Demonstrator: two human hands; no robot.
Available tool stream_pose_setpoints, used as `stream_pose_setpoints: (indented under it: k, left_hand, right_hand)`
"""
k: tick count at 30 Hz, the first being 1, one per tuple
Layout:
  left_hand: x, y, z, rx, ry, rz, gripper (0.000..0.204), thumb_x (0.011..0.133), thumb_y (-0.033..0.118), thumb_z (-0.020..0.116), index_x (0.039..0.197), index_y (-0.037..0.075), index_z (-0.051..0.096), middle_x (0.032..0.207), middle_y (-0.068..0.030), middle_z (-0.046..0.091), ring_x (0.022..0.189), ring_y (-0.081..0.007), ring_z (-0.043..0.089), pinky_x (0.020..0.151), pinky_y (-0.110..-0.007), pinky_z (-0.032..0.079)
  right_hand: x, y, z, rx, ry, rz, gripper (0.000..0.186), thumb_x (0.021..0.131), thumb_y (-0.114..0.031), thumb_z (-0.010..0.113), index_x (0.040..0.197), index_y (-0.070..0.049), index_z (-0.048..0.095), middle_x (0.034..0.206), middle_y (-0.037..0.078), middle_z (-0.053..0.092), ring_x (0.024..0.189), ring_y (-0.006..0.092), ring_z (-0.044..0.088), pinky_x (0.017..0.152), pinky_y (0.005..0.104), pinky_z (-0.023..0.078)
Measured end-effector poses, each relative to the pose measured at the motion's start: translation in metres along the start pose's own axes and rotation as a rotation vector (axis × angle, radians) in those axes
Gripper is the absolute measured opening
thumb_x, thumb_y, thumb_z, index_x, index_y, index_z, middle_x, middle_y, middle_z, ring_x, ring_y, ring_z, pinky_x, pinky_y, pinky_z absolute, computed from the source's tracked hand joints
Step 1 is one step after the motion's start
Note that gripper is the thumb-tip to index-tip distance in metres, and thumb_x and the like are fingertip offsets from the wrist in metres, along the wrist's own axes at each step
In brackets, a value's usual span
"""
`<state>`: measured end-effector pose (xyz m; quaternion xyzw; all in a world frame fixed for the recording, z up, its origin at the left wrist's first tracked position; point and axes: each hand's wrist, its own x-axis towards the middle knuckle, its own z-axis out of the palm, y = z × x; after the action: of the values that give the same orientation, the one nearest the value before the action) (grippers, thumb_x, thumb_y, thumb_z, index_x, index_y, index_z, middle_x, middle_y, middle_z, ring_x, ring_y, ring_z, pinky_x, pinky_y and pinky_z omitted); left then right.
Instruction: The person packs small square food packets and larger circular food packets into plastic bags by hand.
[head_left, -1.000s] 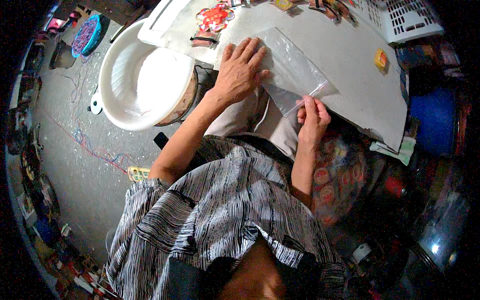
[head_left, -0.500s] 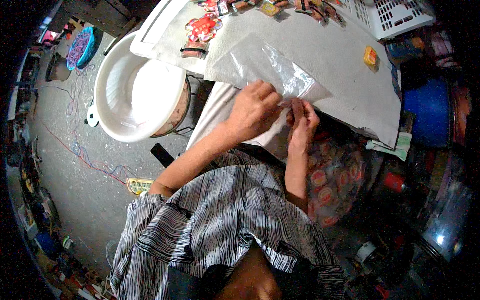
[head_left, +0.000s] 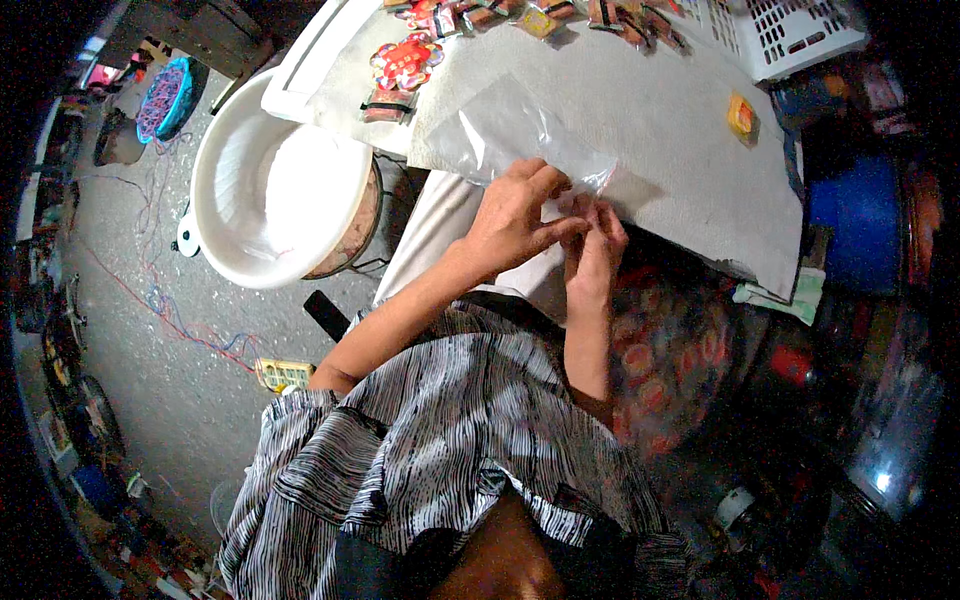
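Far L, a blue basket [head_left: 180, 112] w/ a purple tangle inside. Next along, a big white tub [head_left: 222, 180], the worktop [head_left: 690, 165] corner overlapping it in this view. On the worktop's L side, a red petal-edged piece [head_left: 406, 62], w/ a small dark-banded packet [head_left: 388, 106] just below. Now mid-view: clear plastic bag [head_left: 497, 128], lying flat-ish over the worktop's near edge, its near R corner up at the hands. L hand [head_left: 518, 208] over the bag's near edge, fingers curled, thumb out twd the R hand; fingers overlap, so can't tell if it's gripping. R hand [head_left: 597, 240] right beside it, fingertips pinched together, apparently on the bag's corner. Then further R, a yellow packet [head_left: 741, 118] alone, well apart fr. the bag; white slotted crate [head_left: 800, 42] up top; blue bin [head_left: 855, 235] beyond the worktop.
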<state>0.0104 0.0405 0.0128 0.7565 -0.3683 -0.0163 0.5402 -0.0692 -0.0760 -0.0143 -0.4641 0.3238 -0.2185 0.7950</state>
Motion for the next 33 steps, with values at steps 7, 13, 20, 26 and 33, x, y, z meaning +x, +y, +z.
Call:
stream_pose_setpoints:
  k: [7,13,20,26,33]
  left_hand:
    - [0.004,0.001,-0.004,0.153,-0.073,0.118,0.023,0.069,0.009,0.067,0.088,0.003,0.056,0.083,-0.0138,0.055,0.082,-0.0352,0.054,0.070,-0.045,0.046]
    - [0.003,0.003,-0.002,0.316,0.069,0.080,0.015,0.069,0.005,0.061,0.084,0.004,0.057,0.082,-0.0130,0.052,0.079,-0.0327,0.053,0.067,-0.043,0.045]
    - [0.006,-0.001,0.005,0.470,0.077,0.256,0.020,0.074,0.008,0.061,0.094,0.009,0.061,0.091,-0.0084,0.055,0.085,-0.0273,0.053,0.073,-0.039,0.046]
    - [0.011,-0.016,0.011,0.485,0.082,0.284,0.022,0.074,0.011,0.062,0.095,0.008,0.058,0.092,-0.0091,0.053,0.084,-0.0282,0.052,0.074,-0.040,0.045]
    - [0.017,-0.023,0.012,0.511,0.070,0.204,0.019,0.073,0.009,0.058,0.091,0.006,0.054,0.088,-0.0106,0.047,0.084,-0.0290,0.049,0.072,-0.041,0.042]
  right_hand:
    - [0.008,-0.013,0.004,-0.300,-0.013,-0.109,0.018,0.083,-0.018,0.073,0.077,-0.003,0.066,0.072,-0.001,0.063,0.064,0.0086,0.054,0.061,0.0259,0.044]
    - [0.006,-0.019,-0.003,-0.588,-0.027,-0.230,0.021,0.084,-0.020,0.073,0.078,-0.002,0.065,0.063,-0.002,0.058,0.056,0.0088,0.049,0.055,0.0272,0.042]
    - [0.009,-0.047,0.013,-1.082,0.061,-0.777,0.052,0.074,0.001,0.072,0.122,-0.004,0.052,0.117,0.010,0.054,0.087,0.0205,0.056,0.073,0.0318,0.048]
    - [0.041,-0.052,0.013,-1.270,-0.036,-0.921,0.027,0.076,-0.001,0.070,0.099,-0.001,0.057,0.115,0.016,0.054,0.110,0.0352,0.053,0.095,0.0419,0.044]
    - [0.064,-0.056,0.005,-1.307,0.081,-0.984,0.023,0.079,0.001,0.064,0.100,-0.001,0.057,0.115,0.017,0.054,0.110,0.0368,0.054,0.094,0.0435,0.045]
